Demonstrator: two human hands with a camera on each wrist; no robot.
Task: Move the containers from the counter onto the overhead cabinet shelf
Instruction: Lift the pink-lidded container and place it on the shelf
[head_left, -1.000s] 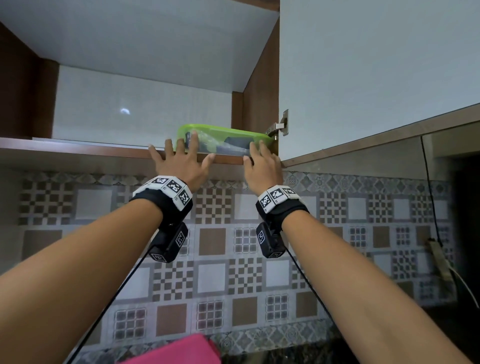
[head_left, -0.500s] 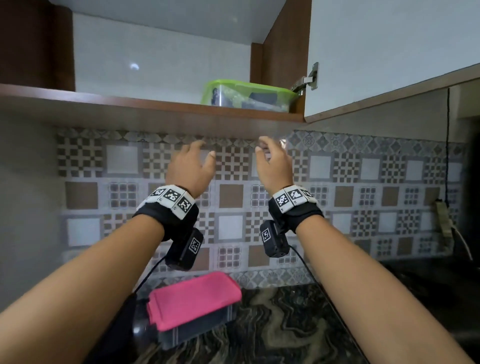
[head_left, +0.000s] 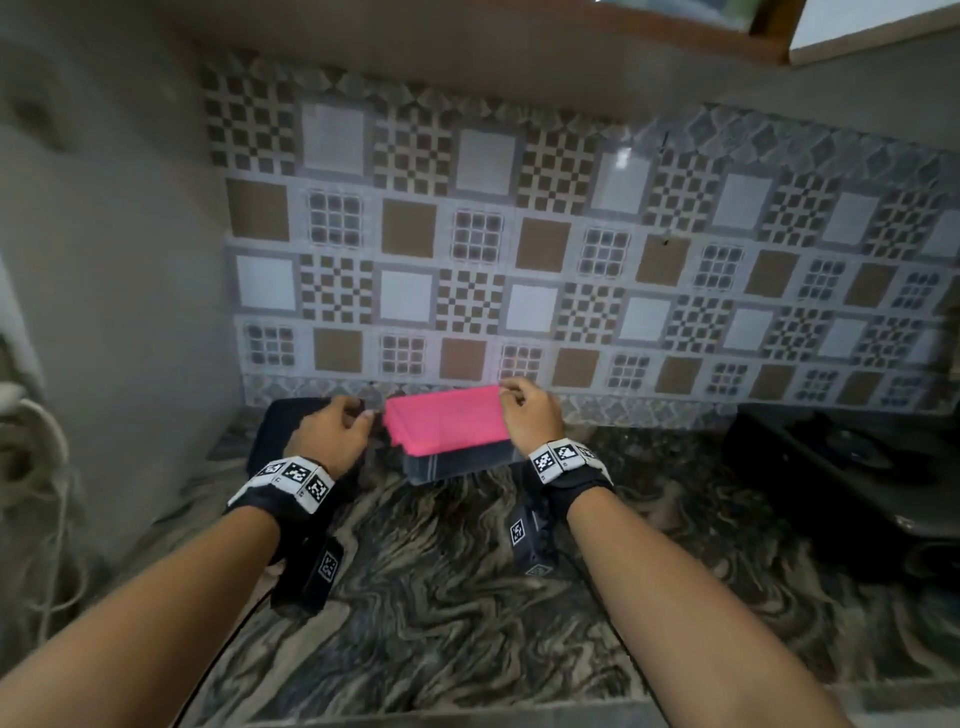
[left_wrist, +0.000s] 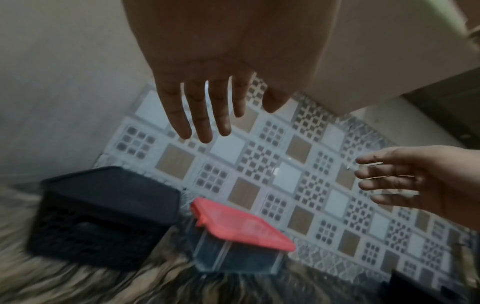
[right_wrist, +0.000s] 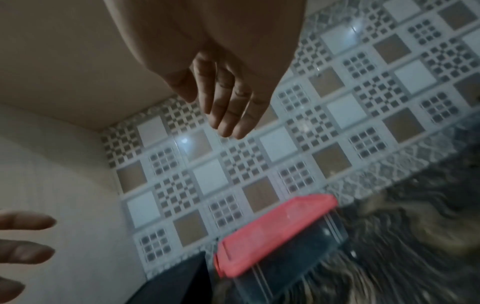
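Note:
A clear container with a pink lid (head_left: 447, 428) stands on the marble counter (head_left: 467, 597) against the tiled wall. A black container (head_left: 283, 426) sits just left of it, partly hidden by my left hand (head_left: 363, 413). My left hand hovers by the pink lid's left end and my right hand (head_left: 511, 402) by its right end. The left wrist view shows my left fingers (left_wrist: 205, 123) straight and spread above both containers (left_wrist: 246, 228), holding nothing. In the right wrist view my right fingers (right_wrist: 228, 119) are straight, well above the pink lid (right_wrist: 272, 232).
The underside of the overhead cabinet shelf (head_left: 571, 31) runs along the top of the head view. A dark appliance (head_left: 841, 467) occupies the counter at the right. A pale cable (head_left: 31, 452) hangs by the left wall.
Both hands have come down from the shelf edge, where the green-lidded container stays, to either end of the pink-lidded container on the counter. The head view has tilted down.

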